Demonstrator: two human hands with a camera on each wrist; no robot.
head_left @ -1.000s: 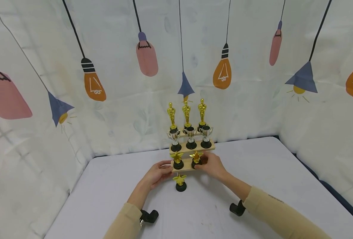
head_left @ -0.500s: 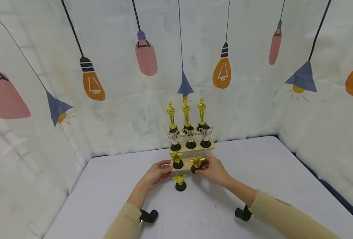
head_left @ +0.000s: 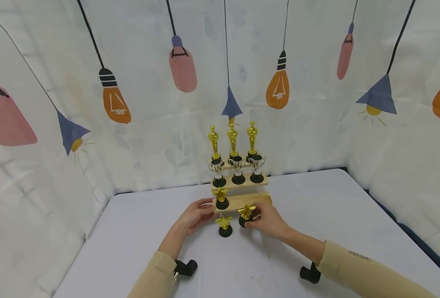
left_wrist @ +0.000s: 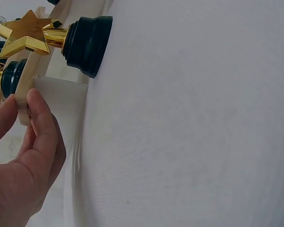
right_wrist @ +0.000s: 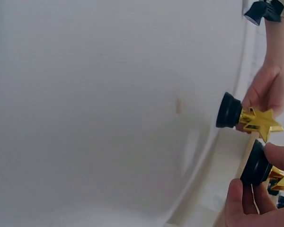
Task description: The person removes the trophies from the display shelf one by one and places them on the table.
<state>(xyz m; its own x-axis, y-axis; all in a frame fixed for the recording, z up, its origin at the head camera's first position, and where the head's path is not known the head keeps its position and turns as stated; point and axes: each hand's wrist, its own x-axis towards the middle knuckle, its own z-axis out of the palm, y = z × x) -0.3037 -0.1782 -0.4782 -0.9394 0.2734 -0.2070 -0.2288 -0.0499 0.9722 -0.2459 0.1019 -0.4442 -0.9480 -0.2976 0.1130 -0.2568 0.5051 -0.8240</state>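
In the head view my right hand [head_left: 268, 223] pinches a gold star trophy [head_left: 246, 212] by its black base, just in front of the lowest wooden shelf [head_left: 249, 201]. The right wrist view shows thumb and fingers round that base [right_wrist: 256, 165]. My left hand [head_left: 198, 215] holds the left end of the same shelf; in the left wrist view its thumb and fingers [left_wrist: 40, 111] pinch the board's edge. One star trophy [head_left: 221, 199] stands on the shelf's left end. Another star trophy [head_left: 225, 227] stands upright on the table before the shelf.
Above the lowest shelf, a middle shelf [head_left: 227, 186] carries silver cup trophies [head_left: 237, 167], and the top one carries gold figure trophies [head_left: 233, 142]. The rack stands near the back edge of a white-covered table [head_left: 149, 223]. A printed curtain [head_left: 149, 145] hangs behind.
My right hand has lifted the star trophy off the right part of the lowest shelf and brought it forward, toward me. The left hand has stayed at the shelf's end.
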